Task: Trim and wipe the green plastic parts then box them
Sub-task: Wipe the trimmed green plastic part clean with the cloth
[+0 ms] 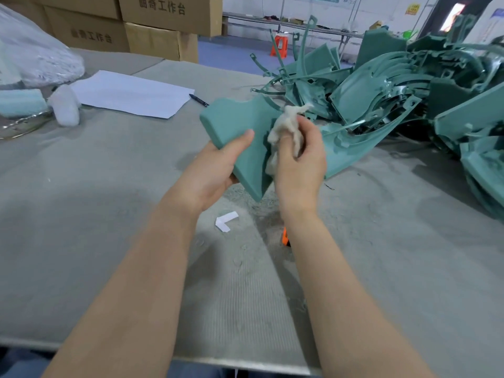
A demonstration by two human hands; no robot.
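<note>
A green plastic part (pixel 234 124) is held at centre by the left hand (pixel 215 167), thumb clamped on top. A pale rag (pixel 283 124) is pinched against it by the right hand (pixel 300 165). More green parts (pixel 395 85) are heaped at two o'clock.

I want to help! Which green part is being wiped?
The green panel in the left hand; the right hand holds a cloth wad against it. The rest sit in the pile.
</note>
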